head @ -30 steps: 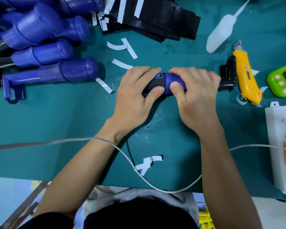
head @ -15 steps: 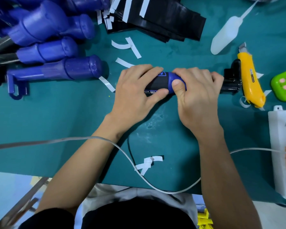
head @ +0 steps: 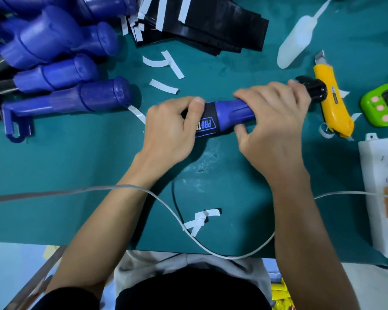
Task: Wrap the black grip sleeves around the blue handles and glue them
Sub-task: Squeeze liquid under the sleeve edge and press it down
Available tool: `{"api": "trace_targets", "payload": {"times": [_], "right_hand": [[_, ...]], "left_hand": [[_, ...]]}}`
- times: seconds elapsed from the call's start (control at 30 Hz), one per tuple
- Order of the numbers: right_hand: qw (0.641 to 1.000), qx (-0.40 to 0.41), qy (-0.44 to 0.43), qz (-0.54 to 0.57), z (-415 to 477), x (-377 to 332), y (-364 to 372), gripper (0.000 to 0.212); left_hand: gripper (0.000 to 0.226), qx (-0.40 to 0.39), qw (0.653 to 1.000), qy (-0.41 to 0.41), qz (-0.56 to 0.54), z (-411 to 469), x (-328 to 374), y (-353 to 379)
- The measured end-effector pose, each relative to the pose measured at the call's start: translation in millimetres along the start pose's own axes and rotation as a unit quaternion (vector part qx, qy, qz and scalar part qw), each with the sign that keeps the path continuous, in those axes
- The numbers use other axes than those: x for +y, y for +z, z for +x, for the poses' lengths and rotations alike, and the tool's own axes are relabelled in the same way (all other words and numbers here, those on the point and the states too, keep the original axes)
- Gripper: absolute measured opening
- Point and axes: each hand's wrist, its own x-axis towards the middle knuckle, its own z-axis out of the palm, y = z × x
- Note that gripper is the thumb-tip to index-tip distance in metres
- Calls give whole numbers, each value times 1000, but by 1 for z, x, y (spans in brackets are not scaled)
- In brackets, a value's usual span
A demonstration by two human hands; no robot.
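A blue handle (head: 233, 111) lies crosswise at the middle of the green mat, its black end cap (head: 315, 90) pointing right. A black grip sleeve (head: 205, 124) with blue lettering is wrapped around its left part. My left hand (head: 173, 128) is closed over the sleeve, thumb pressing on its top edge. My right hand (head: 273, 124) grips the bare blue part further right. Several unwrapped blue handles (head: 72, 101) are piled at the upper left. A stack of black sleeves (head: 211, 30) with white tape strips lies at the top centre.
A white glue bottle (head: 298, 41) lies at the upper right. Beside the black cap are a yellow utility knife (head: 332, 106) and a green timer (head: 383, 106). A white power strip (head: 383, 189) sits at the right edge. White backing strips (head: 202, 219) and a white cable (head: 157, 198) lie on the mat.
My right hand has slid to the right along the handle, uncovering more blue and the sleeve's lettering. My left hand stays on the sleeve. The black cap end has lifted slightly.
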Motion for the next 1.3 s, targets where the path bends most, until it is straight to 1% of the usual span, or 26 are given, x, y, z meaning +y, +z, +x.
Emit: {"api": "trace_targets", "payload": {"times": [0.07, 0.13, 0.17, 0.2, 0.23, 0.27, 0.3, 0.33, 0.37, 0.43, 0.5, 0.57, 0.63, 0.7, 0.73, 0.77, 0.8, 0.87, 0.9, 0.97, 1.03, 1.1, 1.13, 1.17, 1.27, 1.3], "right_hand": [[1000, 23, -5, 3, 0, -6, 6, 36], [999, 30, -13, 6, -1, -8, 8, 34], [999, 29, -13, 9, -1, -8, 7, 34], [1000, 27, -10, 13, -2, -8, 7, 34], [1000, 25, -5, 15, -3, -8, 6, 33], [1000, 26, 0, 11, -4, -10, 6, 32], [1000, 29, 6, 4, -6, -12, 6, 31], [999, 32, 10, -4, -7, -14, 6, 30], [999, 34, 12, -10, -9, -16, 6, 30], [999, 37, 12, -15, -10, -18, 7, 30], [999, 41, 11, -21, -9, -19, 8, 28], [998, 46, 13, -27, -8, -21, 10, 25], [998, 49, 20, -33, -7, -24, 11, 25], [998, 49, 27, -37, -7, -25, 12, 26], [998, 49, 30, -39, -6, -25, 12, 27], [997, 49, 32, -43, -6, -26, 12, 27], [997, 49, 34, -48, -6, -27, 12, 27], [997, 48, 35, -57, -7, -30, 13, 29], [996, 47, 34, -60, -7, -32, 14, 29], [996, 46, 32, -64, -8, -32, 13, 32], [997, 36, 28, -67, -9, -31, 13, 38], [997, 22, 22, -68, -8, -31, 11, 41], [997, 16, 21, -68, -7, -30, 10, 39], [997, 10, 22, -68, -7, -31, 9, 38], [997, -4, 32, -65, -7, -32, 6, 36], [998, -6, 34, -61, -8, -33, 6, 36]], "left_hand": [[48, 3, 999, -47, -4, 4, -2, -5], [42, -6, 996, -78, -48, 4, -6, -8], [39, -6, 995, -80, -62, 2, -5, -8], [38, 3, 997, -59, -52, -2, -3, -9], [37, 27, 999, -8, -15, -6, -2, -9], [37, 58, 996, 61, 35, -11, -1, -8], [38, 85, 983, 136, 87, -16, -1, -5], [38, 94, 970, 188, 125, -20, 1, 0], [41, 90, 962, 210, 149, -21, 2, 5], [49, 70, 956, 218, 183, -20, 6, 12], [53, 63, 958, 203, 194, -16, 6, 12], [46, 81, 965, 171, 182, -13, 5, 7], [41, 92, 978, 91, 166, -9, 1, 0], [47, 74, 987, -7, 143, -4, -5, -5], [49, 74, 989, -38, 121, -2, -8, -7], [49, 86, 990, -43, 105, -2, -9, -8], [47, 106, 989, -21, 105, -2, -10, -8], [43, 145, 972, 71, 168, -5, -9, -2], [46, 143, 962, 119, 199, -7, -7, 3], [55, 94, 956, 181, 210, -9, -2, 12], [61, 64, 955, 207, 201, -8, 1, 13], [57, 60, 959, 208, 184, -9, -1, 9], [53, 63, 964, 196, 170, -9, -2, 6], [50, 69, 971, 168, 158, -8, -3, 2], [45, 67, 991, 29, 111, -4, -9, -5], [45, 60, 995, 5, 83, -2, -12, -6]]}}
